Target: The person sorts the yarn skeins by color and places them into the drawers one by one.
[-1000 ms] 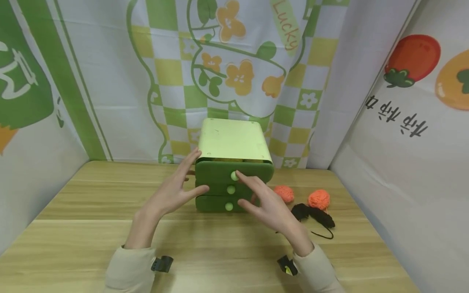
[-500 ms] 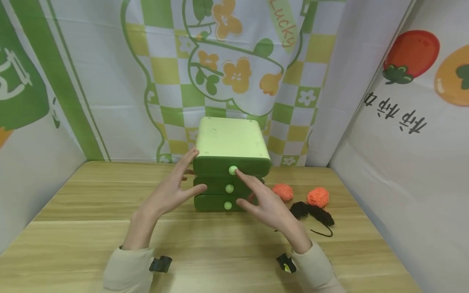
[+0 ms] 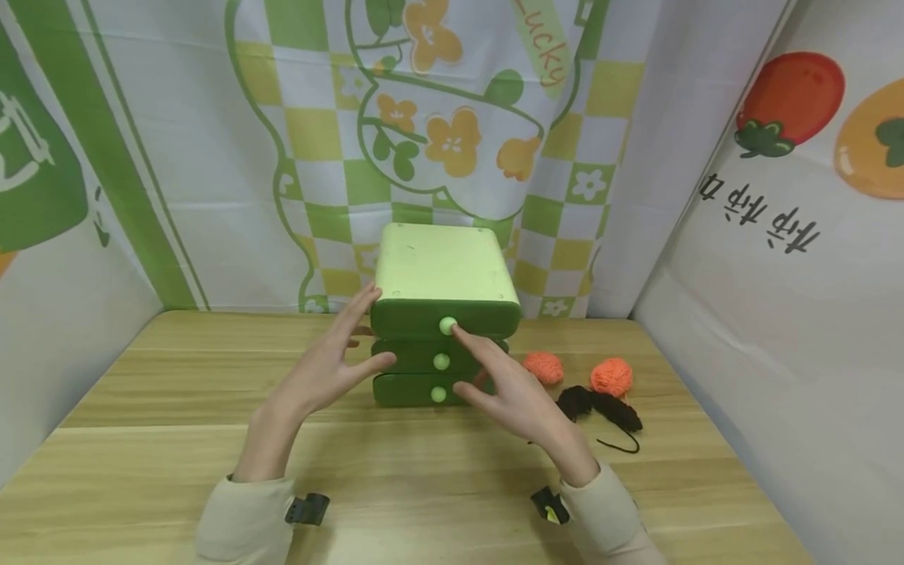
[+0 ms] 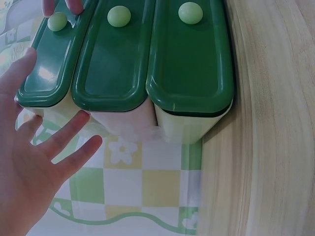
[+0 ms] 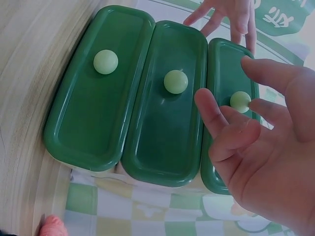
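Observation:
A small cabinet with a pale green top [image 3: 445, 263] and three dark green drawers stands at the back of the table. Its top drawer [image 3: 402, 318] is flush under the top panel, with no gap showing. The index fingertip of my right hand [image 3: 512, 396] touches that drawer's round knob [image 5: 240, 102]; the other fingers are loosely bent and hold nothing. At the cabinet's left side is my left hand [image 3: 314, 377], fingers spread, fingertips at the upper left edge. The middle drawer [image 5: 165, 118] and bottom drawer [image 5: 93, 118] also have round knobs.
Right of the cabinet lie two orange yarn balls [image 3: 543, 367] [image 3: 611, 377]. Nearer me is a dark yarn bundle [image 3: 616, 410] with a loose strand. A printed curtain [image 3: 318, 188] hangs directly behind the wooden table [image 3: 395, 486].
The top drawer has slid back into the cabinet, and the gap that showed yellowish contents is gone. My right fingertip stayed on its knob. The left hand barely moved.

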A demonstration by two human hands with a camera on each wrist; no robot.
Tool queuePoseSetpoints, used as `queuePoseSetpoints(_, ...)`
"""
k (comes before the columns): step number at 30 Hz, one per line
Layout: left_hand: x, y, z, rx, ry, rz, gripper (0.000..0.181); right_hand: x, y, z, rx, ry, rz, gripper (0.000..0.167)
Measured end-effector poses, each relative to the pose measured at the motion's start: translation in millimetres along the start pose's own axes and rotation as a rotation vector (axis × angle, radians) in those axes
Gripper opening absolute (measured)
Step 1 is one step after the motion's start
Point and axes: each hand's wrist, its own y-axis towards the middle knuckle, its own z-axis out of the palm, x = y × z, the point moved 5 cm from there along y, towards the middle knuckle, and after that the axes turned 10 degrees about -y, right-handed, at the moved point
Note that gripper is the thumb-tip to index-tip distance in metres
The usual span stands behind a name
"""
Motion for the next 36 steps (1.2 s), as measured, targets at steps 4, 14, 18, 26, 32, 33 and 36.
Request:
queuePoseSetpoints(4,0.0,0.3,-0.6,-0.006,0.007,0.008,0.09,1,0.3,0,0.001,-0.012,-0.003,0.079)
queuePoseSetpoints(14,-0.2,2.1,-1.6,-0.003,-0.007,0.0,0.087,5,2.3,-3,-0.078,-0.023,-0.071,0.07)
queuePoseSetpoints(18,-0.4,2.1,-1.5,-0.004,-0.014,0.0,0.087,5,2.5,1,-0.03,0.001,-0.049,0.065)
queuePoseSetpoints(26,1.4,1.4,-0.2,0.001,-0.016,-0.001,0.087,-3,2.8,17,0.116,0.015,0.006,0.06)
queuePoseSetpoints(32,1.5,1.6,0.6,0.0,-0.011,0.0,0.086,-7,2.6,22,0.128,0.01,0.012,0.061)
queuePoseSetpoints(33,1.4,1.5,0.8,0.0,-0.011,0.0,0.086,-8,2.6,23,0.128,0.009,0.013,0.061)
queuePoseSetpoints(36,1.3,1.4,1.4,0.002,-0.013,0.002,0.086,-11,2.8,26,0.133,0.021,0.021,0.062)
